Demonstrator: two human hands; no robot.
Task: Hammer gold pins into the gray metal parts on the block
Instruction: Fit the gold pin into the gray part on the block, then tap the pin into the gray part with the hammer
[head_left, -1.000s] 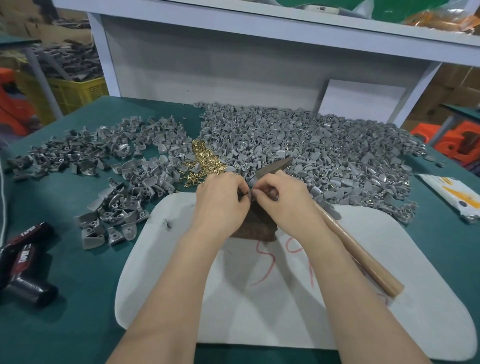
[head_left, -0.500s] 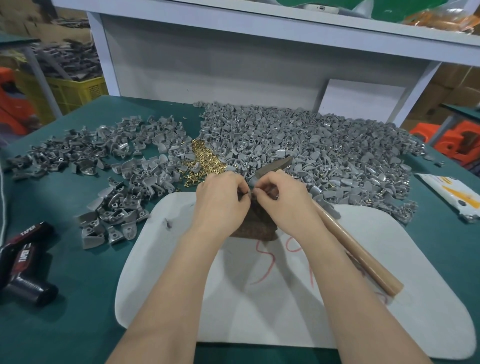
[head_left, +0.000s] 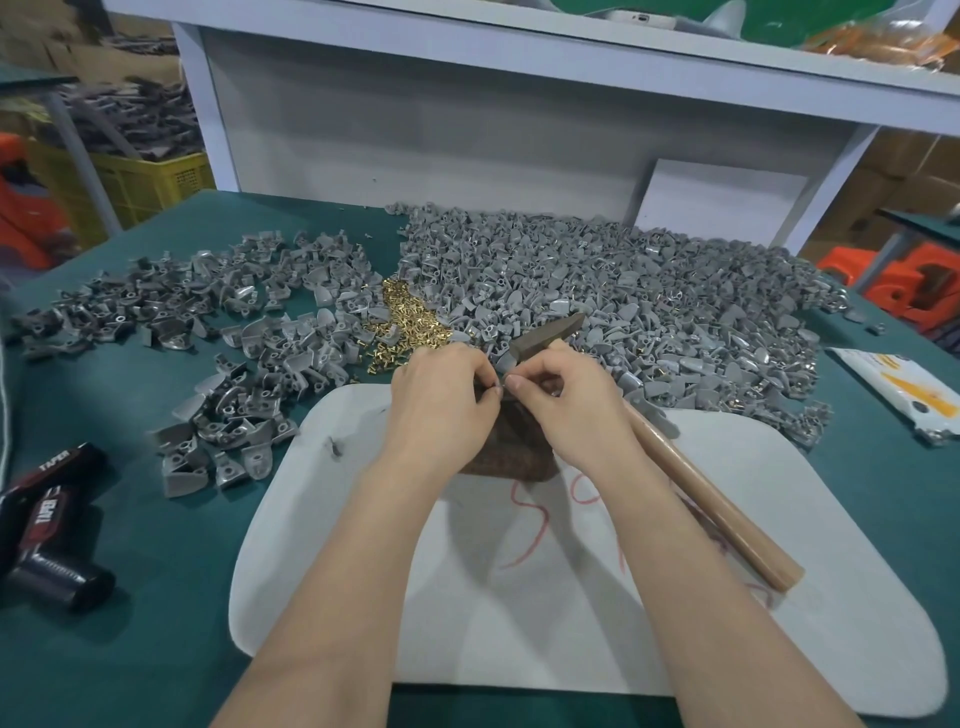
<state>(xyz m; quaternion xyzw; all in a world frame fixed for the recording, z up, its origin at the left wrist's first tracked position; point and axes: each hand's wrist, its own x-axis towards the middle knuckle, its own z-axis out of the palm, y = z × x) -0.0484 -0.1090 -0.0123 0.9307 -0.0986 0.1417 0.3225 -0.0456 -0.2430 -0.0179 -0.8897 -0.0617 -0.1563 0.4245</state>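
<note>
Fingertips (head_left: 485, 382) of the left hand (head_left: 441, 410) curl in tight and pinch a small gray part (head_left: 500, 388) right over the far edge of the dark block (head_left: 511, 454). Meeting them from the other side is the right hand (head_left: 576, 410), thumb tip pressed up against that same piece, the other fingers curled under and wrapped round the hammer (head_left: 711, 504) close to its head. That hammer's long axis runs from near right to far left: the wooden handle end lies low over the white mat (head_left: 571, 597), and the head pokes up past the knuckles, its tapered end aimed far and right. Both forearms come in from the near edge and converge on the block, wrists bent down, backs of the hands up. Gold pins (head_left: 410, 322) sit in a little heap just far-left of the hands, between two spreads of gray metal parts (head_left: 623, 291) on the green table (head_left: 130, 649).
</note>
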